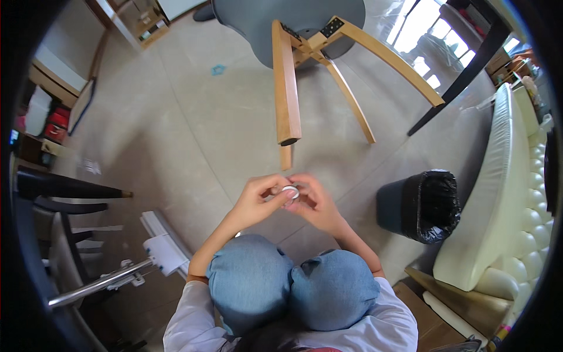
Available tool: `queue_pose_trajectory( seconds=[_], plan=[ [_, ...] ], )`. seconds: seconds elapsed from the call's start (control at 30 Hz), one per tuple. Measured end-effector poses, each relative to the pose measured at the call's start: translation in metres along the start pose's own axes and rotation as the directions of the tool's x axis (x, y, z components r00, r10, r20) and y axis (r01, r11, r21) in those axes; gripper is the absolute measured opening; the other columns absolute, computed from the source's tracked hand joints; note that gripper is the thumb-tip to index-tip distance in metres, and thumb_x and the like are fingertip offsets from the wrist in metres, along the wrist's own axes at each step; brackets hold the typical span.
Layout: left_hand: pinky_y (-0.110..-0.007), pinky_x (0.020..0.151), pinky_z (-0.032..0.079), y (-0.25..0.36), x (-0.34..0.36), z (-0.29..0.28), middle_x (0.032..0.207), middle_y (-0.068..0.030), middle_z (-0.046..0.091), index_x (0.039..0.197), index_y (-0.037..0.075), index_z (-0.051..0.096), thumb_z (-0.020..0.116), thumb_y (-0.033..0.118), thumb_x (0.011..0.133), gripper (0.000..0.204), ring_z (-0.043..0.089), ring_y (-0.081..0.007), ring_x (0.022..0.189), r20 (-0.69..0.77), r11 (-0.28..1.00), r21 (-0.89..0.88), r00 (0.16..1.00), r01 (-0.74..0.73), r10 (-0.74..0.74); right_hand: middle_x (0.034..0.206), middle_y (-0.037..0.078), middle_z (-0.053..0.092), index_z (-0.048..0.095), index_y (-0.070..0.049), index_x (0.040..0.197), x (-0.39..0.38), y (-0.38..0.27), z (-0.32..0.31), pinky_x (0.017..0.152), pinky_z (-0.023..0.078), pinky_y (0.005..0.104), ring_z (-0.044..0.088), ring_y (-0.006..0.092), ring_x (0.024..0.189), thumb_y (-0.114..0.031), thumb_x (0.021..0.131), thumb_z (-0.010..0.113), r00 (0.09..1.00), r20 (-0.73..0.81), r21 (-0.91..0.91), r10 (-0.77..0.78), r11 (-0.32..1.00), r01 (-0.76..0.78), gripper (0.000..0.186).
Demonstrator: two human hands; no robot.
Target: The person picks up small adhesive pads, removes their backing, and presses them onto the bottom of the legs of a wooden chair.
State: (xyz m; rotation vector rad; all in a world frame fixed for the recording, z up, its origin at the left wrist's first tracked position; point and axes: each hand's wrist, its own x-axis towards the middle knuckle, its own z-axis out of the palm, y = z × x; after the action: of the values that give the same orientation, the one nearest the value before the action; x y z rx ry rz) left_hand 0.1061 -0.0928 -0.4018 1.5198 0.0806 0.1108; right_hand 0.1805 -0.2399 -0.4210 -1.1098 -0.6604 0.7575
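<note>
Between my fingertips, above my knees, is a small white ring-shaped roll [292,189]. My left hand [261,196] grips it, thumb across its face and fingers curled behind. From the other side my right hand [318,202] closes round the roll's edge, its fingers slightly blurred. The roll's kind is too small to make out. Just beyond my hands, a tipped-over grey chair [252,23] points its wooden legs [285,88] toward me; the nearest leg's dark-capped end lies close to my fingers.
A bin with a black bag [431,205] stands at the right, beside a cream tufted headboard-like panel [498,193]. To the left are a metal-and-white stand [164,252] and a dark tapered leg [76,185]. A small blue item [218,70] lies on the tiled floor [193,117].
</note>
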Motion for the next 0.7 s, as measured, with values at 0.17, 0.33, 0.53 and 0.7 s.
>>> queue_pose_trajectory(
  seconds=[0.17, 0.33, 0.53, 0.7],
  plan=[
    [-0.02, 0.059, 0.044, -0.028, 0.004, -0.001, 0.071, -0.0026, 0.059, 0.089, -0.001, 0.058, 0.055, 0.012, 0.087, 0.013, 0.055, -0.0063, 0.066, -0.018, 0.983, -0.169, 0.997, 0.075, -0.079, 0.09, 0.003, 0.055, 0.046, -0.001, 0.105, -0.003, 0.014, -0.008, 0.069, 0.046, 0.0223, 0.057, 0.0092, 0.078, 0.0, 0.08, 0.061, 0.985, -0.141, -0.117, 0.099, 0.986, -0.116, 0.029],
    [-0.02, 0.06, 0.044, -0.081, -0.016, -0.022, 0.073, -0.0038, 0.06, 0.092, -0.002, 0.059, 0.053, 0.014, 0.088, 0.017, 0.056, -0.0075, 0.068, -0.182, 0.948, -0.309, 0.974, 0.075, -0.137, 0.089, 0.002, 0.057, 0.049, -0.002, 0.105, 0.02, 0.033, -0.002, 0.066, 0.044, 0.0205, 0.054, 0.0065, 0.078, -0.003, 0.084, 0.056, 0.921, -0.089, -0.161, 0.38, 0.907, -0.39, 0.022],
    [-0.023, 0.065, 0.046, -0.109, -0.018, -0.023, 0.082, -0.0062, 0.063, 0.097, -0.002, 0.058, 0.052, 0.013, 0.089, 0.018, 0.057, -0.0102, 0.071, -0.289, 0.907, -0.394, 0.916, 0.15, -0.277, 0.088, 0.0, 0.057, 0.052, -0.003, 0.103, 0.025, 0.065, -0.02, 0.062, 0.04, 0.02, 0.049, 0.0057, 0.072, -0.007, 0.089, 0.048, 0.878, -0.136, -0.186, 0.458, 0.859, -0.477, 0.015],
    [-0.024, 0.065, 0.048, -0.123, -0.014, -0.013, 0.078, -0.0077, 0.064, 0.09, 0.0, 0.056, 0.057, 0.011, 0.085, 0.013, 0.062, -0.0123, 0.072, -0.35, 0.94, -0.065, 0.874, 0.335, -0.336, 0.076, -0.002, 0.048, 0.05, -0.004, 0.097, 0.014, 0.11, -0.031, 0.056, 0.034, 0.019, 0.041, 0.0059, 0.062, -0.008, 0.092, 0.041, 0.792, -0.153, 0.239, 0.591, 0.8, -0.55, 0.011]
  ],
)
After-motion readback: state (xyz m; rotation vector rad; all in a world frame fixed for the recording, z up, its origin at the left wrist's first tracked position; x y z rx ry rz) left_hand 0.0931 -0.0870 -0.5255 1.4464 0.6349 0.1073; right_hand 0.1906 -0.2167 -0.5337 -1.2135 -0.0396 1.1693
